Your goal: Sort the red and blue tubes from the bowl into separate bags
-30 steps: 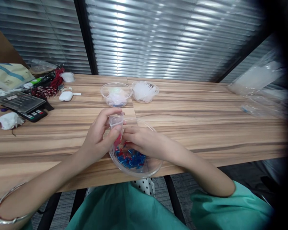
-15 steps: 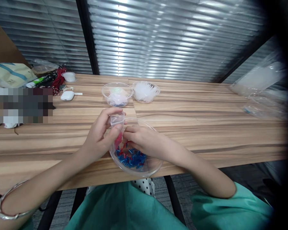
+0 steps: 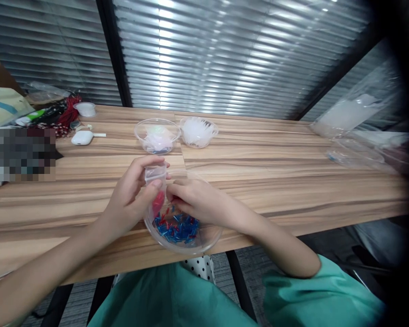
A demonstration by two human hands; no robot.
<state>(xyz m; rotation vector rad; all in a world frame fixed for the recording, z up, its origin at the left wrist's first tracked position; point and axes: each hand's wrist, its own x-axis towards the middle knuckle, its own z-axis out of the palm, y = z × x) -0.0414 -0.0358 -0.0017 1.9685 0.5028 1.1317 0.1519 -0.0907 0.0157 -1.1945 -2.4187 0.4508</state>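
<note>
My left hand [image 3: 132, 193] is closed around a small clear plastic bag [image 3: 156, 173], held upright with reddish-pink contents in its lower part. Under both hands stands a wide clear plastic bowl [image 3: 211, 236]. Many small blue tube-like pieces [image 3: 180, 229] lie in it, with some red pieces [image 3: 167, 225] mixed among them on the left. Close against the bag's right side is my right hand [image 3: 194, 197], above the bowl, with its fingers bent together. Its fingertips are partly hidden, so what they pinch cannot be made out.
Farther back stand a clear bowl of pale packets [image 3: 157, 136] and a clear bowl of white strips [image 3: 198, 132]. A white earphone case [image 3: 82, 138], a round white tub [image 3: 85, 109] and dark red cords [image 3: 71, 111] lie at left. Clear plastic bags [image 3: 351, 120] lie at right.
The whole view has swung a little to the right, so everything appears farther left. Both hands keep nearly the same pose over the bowl, the left one still on the bag.
</note>
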